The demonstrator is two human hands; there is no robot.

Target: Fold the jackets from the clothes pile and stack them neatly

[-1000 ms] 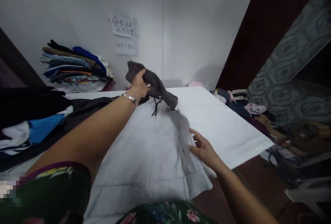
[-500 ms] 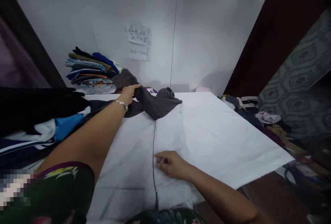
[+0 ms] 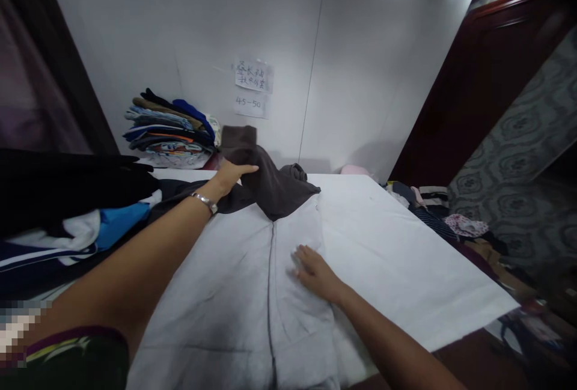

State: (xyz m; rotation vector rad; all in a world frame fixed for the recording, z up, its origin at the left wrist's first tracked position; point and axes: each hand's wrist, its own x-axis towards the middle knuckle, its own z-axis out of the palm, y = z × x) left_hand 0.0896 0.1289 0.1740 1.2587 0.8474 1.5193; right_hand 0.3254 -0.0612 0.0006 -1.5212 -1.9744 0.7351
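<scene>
The jacket's light body [image 3: 216,294] lies spread on the desk [image 3: 401,258], its long axis running away from the person, with the dark zip [image 3: 270,294] marking that line. The right hand [image 3: 315,273] is nearer to this zip: it lies just left of the right fingers, which are loosely curled and blurred, with nothing seen between them; whether they touch the light cloth, I cannot tell. The dark cloth [image 3: 282,195] at the jacket's far end lies ahead of the right fingers, apart from them, and directly at the left ones. There the left hand [image 3: 232,175] appears to grasp it, thumb over the cloth, the other fingers mostly hidden. A folded pile [image 3: 169,131] stands beyond and left of the left fingers.
</scene>
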